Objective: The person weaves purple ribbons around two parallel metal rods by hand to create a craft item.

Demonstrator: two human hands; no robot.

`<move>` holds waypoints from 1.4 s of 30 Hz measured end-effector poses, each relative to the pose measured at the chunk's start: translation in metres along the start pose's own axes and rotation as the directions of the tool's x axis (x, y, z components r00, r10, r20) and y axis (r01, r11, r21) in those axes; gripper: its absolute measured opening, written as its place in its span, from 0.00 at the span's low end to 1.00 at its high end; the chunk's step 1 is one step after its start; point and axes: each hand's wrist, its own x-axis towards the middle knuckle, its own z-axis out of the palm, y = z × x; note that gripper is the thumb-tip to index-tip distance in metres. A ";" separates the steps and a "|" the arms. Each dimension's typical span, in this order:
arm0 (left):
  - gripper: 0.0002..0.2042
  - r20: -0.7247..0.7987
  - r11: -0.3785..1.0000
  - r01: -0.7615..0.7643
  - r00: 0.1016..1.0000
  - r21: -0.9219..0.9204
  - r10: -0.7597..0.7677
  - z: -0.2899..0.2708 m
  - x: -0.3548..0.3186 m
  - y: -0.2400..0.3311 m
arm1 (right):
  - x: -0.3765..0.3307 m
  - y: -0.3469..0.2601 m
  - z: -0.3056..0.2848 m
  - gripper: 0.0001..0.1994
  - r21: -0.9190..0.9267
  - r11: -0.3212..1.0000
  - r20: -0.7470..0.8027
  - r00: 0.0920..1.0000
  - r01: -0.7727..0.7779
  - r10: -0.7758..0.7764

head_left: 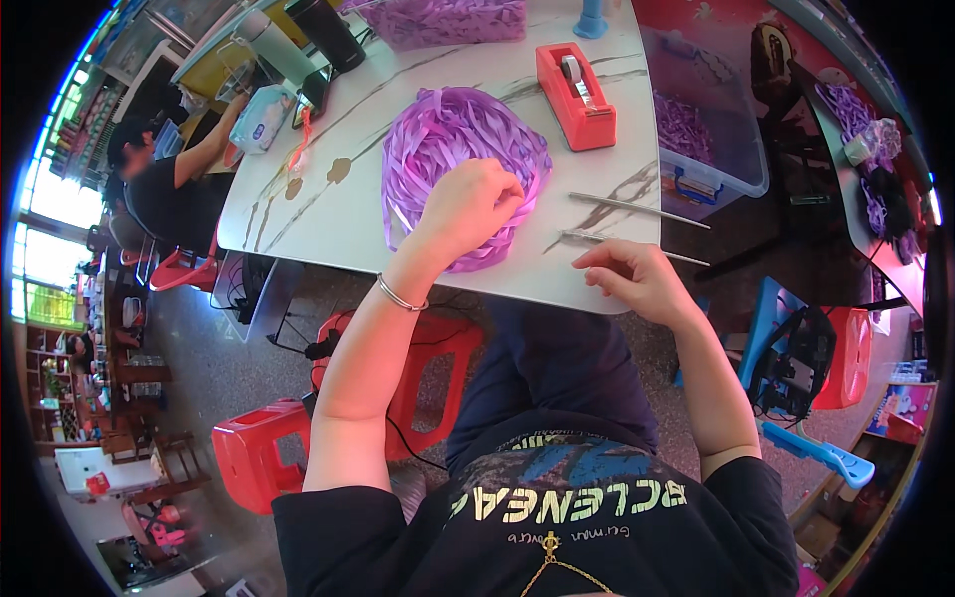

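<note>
Glossy purple ribbon-strip heap (428,139), upper centre of frame, on white marbled worktop (338,219). Likely light, limp, slippery; best pinched a few strands at a time. Person's left hand (475,204) curled over it, grip unclear; right hand (632,279) loosely parted.

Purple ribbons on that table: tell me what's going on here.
A person's left hand is curled over the heaped ribbons on the table; whether it grips any is unclear. The right hand is at the table's near edge, loosely bent, close to two thin rods. A red tape dispenser stands beyond the rods.
</note>
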 end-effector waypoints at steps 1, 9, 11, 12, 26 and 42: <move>0.06 0.031 1.000 0.018 0.999 -0.004 -0.018 0.000 0.001 0.000 | 0.000 0.000 0.000 0.08 0.000 1.000 -0.001 1.000 -0.001 0.001; 0.08 -0.016 0.996 0.085 0.996 -0.031 -0.085 0.012 0.011 0.005 | 0.001 0.001 0.003 0.07 -0.023 0.999 -0.040 0.999 0.023 -0.024; 0.09 -0.012 0.992 0.123 0.992 -0.014 -0.124 0.015 0.016 0.004 | 0.000 0.001 0.003 0.07 -0.036 0.999 -0.043 0.998 0.037 -0.038; 0.09 -0.024 0.994 0.108 0.994 0.012 -0.108 0.020 0.018 0.000 | 0.000 0.001 0.004 0.07 -0.049 0.997 -0.044 0.998 0.051 -0.054; 0.09 0.068 0.983 0.186 0.980 -0.012 -0.184 0.021 0.031 -0.011 | -0.001 0.004 0.005 0.07 -0.042 0.996 -0.043 0.996 0.076 -0.078; 0.09 -0.477 0.763 0.148 0.701 -0.629 -0.530 -0.170 0.102 -0.112 | 0.000 0.006 0.006 0.07 -0.057 0.989 -0.095 0.986 0.134 -0.139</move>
